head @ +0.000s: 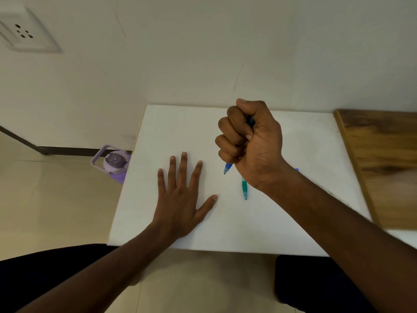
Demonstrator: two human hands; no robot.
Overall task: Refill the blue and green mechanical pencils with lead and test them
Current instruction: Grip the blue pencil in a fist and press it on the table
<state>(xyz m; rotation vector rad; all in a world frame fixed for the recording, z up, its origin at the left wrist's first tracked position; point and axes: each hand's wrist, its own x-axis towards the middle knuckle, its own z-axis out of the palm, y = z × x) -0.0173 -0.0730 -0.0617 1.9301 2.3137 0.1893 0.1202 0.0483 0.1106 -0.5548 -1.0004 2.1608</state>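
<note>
Right hand (250,141) raised above white counter (293,222), fisted grip round blue mechanical pencil (228,168), thumb up on top. Only blue tip end showing below fist, pointing down-left toward counter; whether tip touches surface, cannot tell. Dark bit of barrel visible between curled fingers near thumb.

Left hand (180,199) flat on counter, palm down, 5 fingers straight and spread, grip wide, holding nothing.

Green mechanical pencil (244,188) lying on counter just below right wrist, upper part hidden by wrist, visible end toward near edge. Small blue item (296,170) peeking out right of wrist, too hidden to identify.

Wooden board (383,159) at right of counter. Purple water bottle (115,162) on floor beside counter's left edge. Wall socket (24,32) upper left.
</note>
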